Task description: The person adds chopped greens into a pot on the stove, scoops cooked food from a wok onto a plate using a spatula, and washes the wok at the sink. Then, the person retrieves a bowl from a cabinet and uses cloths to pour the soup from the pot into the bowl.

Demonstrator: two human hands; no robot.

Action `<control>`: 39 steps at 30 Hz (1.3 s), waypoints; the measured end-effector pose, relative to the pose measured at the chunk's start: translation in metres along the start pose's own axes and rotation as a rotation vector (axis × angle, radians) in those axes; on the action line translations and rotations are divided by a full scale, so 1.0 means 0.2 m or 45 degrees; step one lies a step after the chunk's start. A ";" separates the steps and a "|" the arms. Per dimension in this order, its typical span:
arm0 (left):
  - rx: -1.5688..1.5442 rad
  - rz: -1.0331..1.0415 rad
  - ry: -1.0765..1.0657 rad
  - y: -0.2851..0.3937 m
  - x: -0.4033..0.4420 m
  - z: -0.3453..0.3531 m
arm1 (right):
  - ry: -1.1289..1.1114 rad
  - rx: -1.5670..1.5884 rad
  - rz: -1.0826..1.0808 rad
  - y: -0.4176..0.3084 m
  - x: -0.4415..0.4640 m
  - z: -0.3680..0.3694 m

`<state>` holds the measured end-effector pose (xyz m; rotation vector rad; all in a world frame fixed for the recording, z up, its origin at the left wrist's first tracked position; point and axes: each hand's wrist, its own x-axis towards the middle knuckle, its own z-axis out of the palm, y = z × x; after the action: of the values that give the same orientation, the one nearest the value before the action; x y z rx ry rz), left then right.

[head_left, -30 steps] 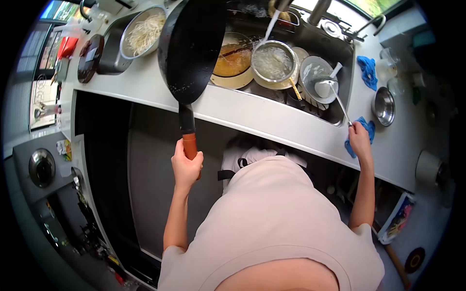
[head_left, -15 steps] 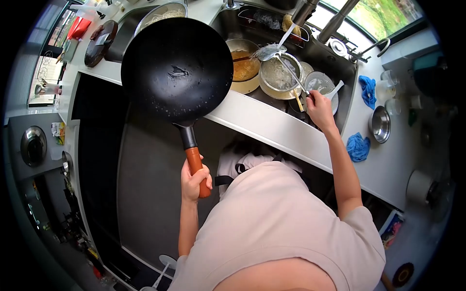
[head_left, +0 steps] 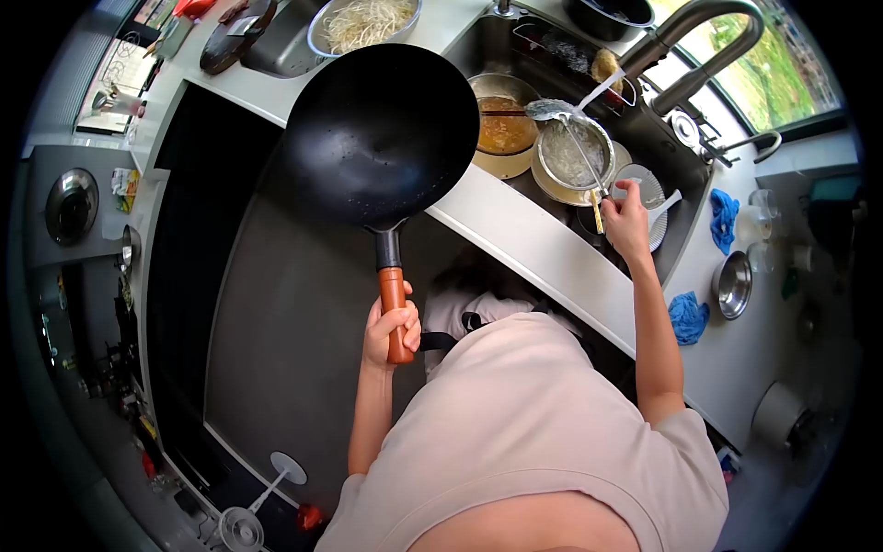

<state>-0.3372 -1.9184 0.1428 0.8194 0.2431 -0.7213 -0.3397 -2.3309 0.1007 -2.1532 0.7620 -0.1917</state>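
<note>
My left hand (head_left: 393, 327) is wrapped round the wooden handle of a black wok (head_left: 382, 138). The wok hangs over the floor and the counter edge, its inside facing me with a few drops on it. In my right hand (head_left: 627, 221) is the handle of a metal ladle (head_left: 550, 110). The ladle's head lies under the stream from the tap (head_left: 704, 46). Below it stands a pot (head_left: 575, 156) of cloudy water in the sink, with a light-coloured stick-like handle beside it. Left of that, another pot (head_left: 504, 129) holds orange-brown liquid.
Behind the wok a bowl of bean sprouts (head_left: 368, 23) stands by a second basin. A ribbed plate (head_left: 648, 193) lies in the sink. On the right counter are blue cloths (head_left: 688, 317) and a steel bowl (head_left: 733, 285). A dark pan (head_left: 609, 17) stands behind the sink.
The camera view has shifted, so the sink and counter sit further right. The small puddle in the wok has mostly gone. Both hands keep their holds, and the ladle stays under the water.
</note>
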 end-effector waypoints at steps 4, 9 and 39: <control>-0.112 -0.036 -0.051 0.03 0.07 -0.03 | 0.003 0.083 0.047 0.03 -0.02 0.04; 0.055 -0.048 -0.038 0.04 0.12 -0.09 | -0.022 0.156 0.060 0.09 -0.03 0.09; 0.244 -0.053 0.108 -0.16 0.15 -0.26 | -0.119 0.318 0.094 0.09 -0.18 0.10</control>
<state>-0.3330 -1.9081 0.0755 1.0313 0.2704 -0.7574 -0.3699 -2.3048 0.0795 -1.8816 0.7225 -0.1386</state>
